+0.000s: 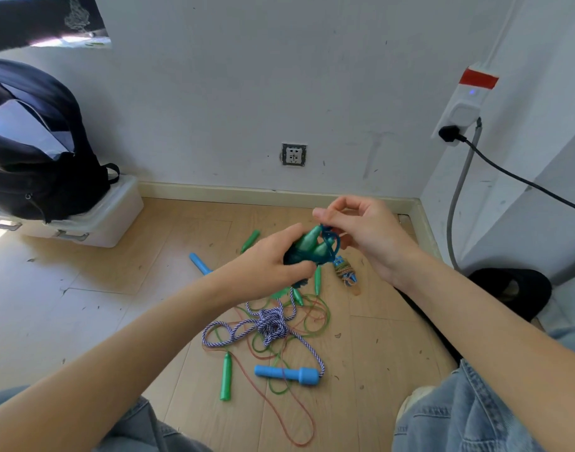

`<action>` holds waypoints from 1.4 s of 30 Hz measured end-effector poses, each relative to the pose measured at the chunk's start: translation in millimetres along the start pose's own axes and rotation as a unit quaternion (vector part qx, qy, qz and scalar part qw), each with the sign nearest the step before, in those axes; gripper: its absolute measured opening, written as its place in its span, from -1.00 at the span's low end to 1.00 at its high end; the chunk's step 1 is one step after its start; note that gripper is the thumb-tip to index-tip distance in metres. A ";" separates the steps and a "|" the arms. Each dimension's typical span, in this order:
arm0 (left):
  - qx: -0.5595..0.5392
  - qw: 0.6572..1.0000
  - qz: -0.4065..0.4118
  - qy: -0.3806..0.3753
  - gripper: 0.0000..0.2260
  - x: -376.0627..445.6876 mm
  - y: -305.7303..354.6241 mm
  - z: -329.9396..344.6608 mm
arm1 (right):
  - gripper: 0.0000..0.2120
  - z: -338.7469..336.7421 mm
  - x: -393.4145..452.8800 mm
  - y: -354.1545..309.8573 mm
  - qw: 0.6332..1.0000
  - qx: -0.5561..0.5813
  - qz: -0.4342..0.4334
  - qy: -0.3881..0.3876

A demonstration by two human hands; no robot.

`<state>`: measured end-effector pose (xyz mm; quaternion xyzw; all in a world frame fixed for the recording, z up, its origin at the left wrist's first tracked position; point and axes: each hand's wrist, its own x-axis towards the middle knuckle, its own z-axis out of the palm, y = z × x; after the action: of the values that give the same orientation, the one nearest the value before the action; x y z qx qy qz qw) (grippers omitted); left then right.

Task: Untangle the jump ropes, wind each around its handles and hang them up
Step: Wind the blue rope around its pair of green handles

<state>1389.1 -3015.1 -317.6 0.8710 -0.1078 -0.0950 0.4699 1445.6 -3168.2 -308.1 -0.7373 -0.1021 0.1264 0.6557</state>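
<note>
On the wooden floor nearest us, a purple-and-white braided rope with blue plastic handles lies knotted among thin green and red cords. Above it, our left hand clasps a dark-teal rope bundle wound on green handles, steadying it. Our right hand pinches the loose end, apparently to secure the wrap.

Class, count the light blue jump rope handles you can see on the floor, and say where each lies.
2. One blue handle lies nearest the person, tied to the purple-white rope. The other pokes out beyond the left forearm, partly hidden. More may be covered by the arms.
</note>
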 end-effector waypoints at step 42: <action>-0.283 0.908 -0.304 0.052 -0.85 24.0 -40.3 15.8 | -0.79 26.2 -15.7 34.7 0.952 -0.251 -0.167 -0.047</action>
<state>1411.9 -3012.7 -361.4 0.6954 0.2181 -0.2147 0.6502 1421.8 -3152.7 -344.5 -0.8441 -0.2827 0.0200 0.4552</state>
